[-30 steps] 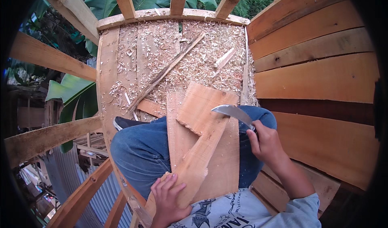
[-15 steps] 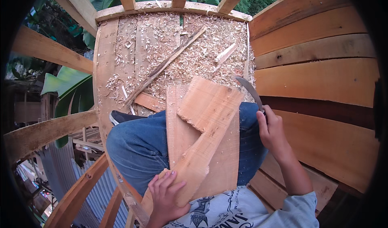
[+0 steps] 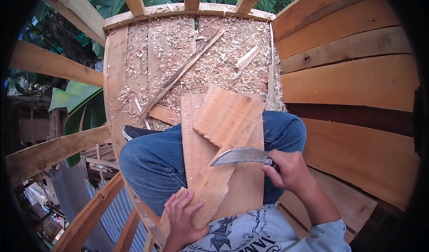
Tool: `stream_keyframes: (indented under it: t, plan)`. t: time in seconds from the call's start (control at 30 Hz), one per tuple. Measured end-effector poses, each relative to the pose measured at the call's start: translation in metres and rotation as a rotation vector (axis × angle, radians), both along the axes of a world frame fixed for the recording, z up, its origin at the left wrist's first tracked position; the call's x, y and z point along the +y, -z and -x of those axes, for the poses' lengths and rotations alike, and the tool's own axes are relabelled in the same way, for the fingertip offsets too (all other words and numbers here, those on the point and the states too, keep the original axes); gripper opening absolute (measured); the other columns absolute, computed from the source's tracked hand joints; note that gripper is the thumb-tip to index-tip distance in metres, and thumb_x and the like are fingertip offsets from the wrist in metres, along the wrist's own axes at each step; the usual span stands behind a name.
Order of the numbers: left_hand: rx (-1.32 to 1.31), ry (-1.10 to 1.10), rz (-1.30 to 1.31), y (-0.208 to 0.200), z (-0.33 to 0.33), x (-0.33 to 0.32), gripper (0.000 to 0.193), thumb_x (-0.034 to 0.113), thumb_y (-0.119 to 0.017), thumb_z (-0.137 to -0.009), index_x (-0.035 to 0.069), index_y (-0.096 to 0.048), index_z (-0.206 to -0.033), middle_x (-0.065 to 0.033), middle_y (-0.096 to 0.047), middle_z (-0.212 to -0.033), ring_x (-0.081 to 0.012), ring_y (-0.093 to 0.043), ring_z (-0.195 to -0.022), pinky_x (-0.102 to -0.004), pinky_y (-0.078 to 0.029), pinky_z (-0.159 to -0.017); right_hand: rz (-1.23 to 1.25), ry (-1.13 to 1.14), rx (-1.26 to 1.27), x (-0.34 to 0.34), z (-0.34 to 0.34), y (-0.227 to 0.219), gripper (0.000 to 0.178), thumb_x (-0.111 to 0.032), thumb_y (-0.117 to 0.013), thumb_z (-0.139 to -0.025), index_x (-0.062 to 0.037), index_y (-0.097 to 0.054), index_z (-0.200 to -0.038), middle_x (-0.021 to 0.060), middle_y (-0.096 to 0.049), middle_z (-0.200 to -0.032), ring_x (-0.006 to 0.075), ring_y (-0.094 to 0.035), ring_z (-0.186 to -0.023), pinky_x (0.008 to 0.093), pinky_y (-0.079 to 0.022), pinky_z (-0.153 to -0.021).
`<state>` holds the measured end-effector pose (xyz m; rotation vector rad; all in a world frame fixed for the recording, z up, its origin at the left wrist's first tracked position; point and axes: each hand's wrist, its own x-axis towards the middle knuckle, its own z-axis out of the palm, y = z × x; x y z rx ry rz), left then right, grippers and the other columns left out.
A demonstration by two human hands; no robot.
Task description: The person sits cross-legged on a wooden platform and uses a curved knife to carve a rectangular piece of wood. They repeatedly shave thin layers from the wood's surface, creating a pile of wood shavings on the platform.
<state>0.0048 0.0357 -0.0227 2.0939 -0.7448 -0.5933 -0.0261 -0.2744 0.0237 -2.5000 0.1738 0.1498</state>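
My right hand (image 3: 288, 174) is closed round the dark handle of a knife with a curved metal blade (image 3: 241, 155). Its blade lies across the narrow neck of a pale wooden piece (image 3: 230, 116), whose broad far end is squarish with a ragged lower-left edge. At the near end of that piece, my left hand (image 3: 184, 216) grips it, fingers laid over the wood close to my shirt. Beneath it, a flat board (image 3: 192, 131) rests across my lap between my crossed, jeans-clad legs. Whether the blade touches the wood is hard to see.
Curled shavings (image 3: 214, 60) cover much of the plank floor (image 3: 117, 69) ahead. A long dark-edged stick (image 3: 183, 71), a split wood chunk (image 3: 247, 58) and a short offcut (image 3: 164, 114) lie there. A plank wall (image 3: 348, 80) rises at right; slatted rails (image 3: 58, 151) stand at left.
My right hand has swung the knife down and left, from beside the wooden piece to over its narrow neck. My left hand stays on the near end.
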Motion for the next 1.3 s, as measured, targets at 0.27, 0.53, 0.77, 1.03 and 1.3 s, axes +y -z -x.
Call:
stream_keyframes:
  t: [0.27, 0.53, 0.77, 1.03, 1.3]
  plan:
    - [-0.021, -0.028, -0.029, -0.004, 0.002, -0.006, 0.065, 0.023, -0.073, -0.051, 0.012, -0.056, -0.112, -0.0143, -0.049, -0.132, -0.0324, -0.044, -0.123, -0.0542, -0.024, -0.103, 0.153, 0.065, 0.002, 0.0, -0.001, 0.017, 0.022, -0.024, -0.063, -0.086, -0.0049, -0.055, -0.079, 0.013, -0.058, -0.06, 0.0308, -0.06, -0.055, 0.0396, -0.045, -0.048]
    - [-0.003, -0.027, -0.025, -0.005, -0.001, -0.006, 0.064, 0.023, -0.072, -0.052, 0.011, -0.055, -0.113, -0.0141, -0.048, -0.132, -0.0324, -0.043, -0.124, -0.0543, -0.023, -0.104, 0.171, 0.042, 0.009, 0.006, -0.005, 0.014, 0.026, -0.025, -0.062, -0.087, -0.0054, -0.052, -0.074, 0.0128, -0.055, -0.059, 0.0331, -0.058, -0.053, 0.0399, -0.044, -0.046]
    - [-0.003, -0.013, -0.05, -0.005, 0.002, -0.007, 0.065, 0.022, -0.072, -0.051, 0.012, -0.055, -0.113, -0.0131, -0.047, -0.133, -0.0318, -0.042, -0.125, -0.0542, -0.023, -0.104, 0.258, 0.051, -0.047, -0.011, -0.009, 0.024, 0.024, -0.025, -0.063, -0.085, -0.0064, -0.053, -0.075, 0.012, -0.052, -0.057, 0.0305, -0.057, -0.052, 0.0375, -0.043, -0.046]
    - [-0.002, -0.028, -0.03, -0.003, 0.0, -0.002, 0.067, 0.022, -0.072, -0.051, 0.012, -0.054, -0.114, -0.0134, -0.047, -0.133, -0.032, -0.042, -0.124, -0.0548, -0.023, -0.104, 0.203, 0.547, -0.042, -0.059, -0.015, 0.026, 0.022, -0.026, -0.064, -0.085, -0.0059, -0.055, -0.08, 0.0139, -0.056, -0.063, 0.0332, -0.059, -0.054, 0.042, -0.044, -0.049]
    - [-0.042, -0.009, -0.072, -0.006, 0.001, -0.008, 0.066, 0.023, -0.073, -0.049, 0.011, -0.055, -0.112, -0.0151, -0.048, -0.132, -0.0334, -0.042, -0.124, -0.0545, -0.023, -0.104, 0.126, 0.512, -0.053, -0.048, -0.015, 0.041, 0.024, -0.023, -0.058, -0.09, -0.0018, -0.054, -0.079, 0.0164, -0.052, -0.058, 0.0327, -0.056, -0.052, 0.0408, -0.041, -0.049]
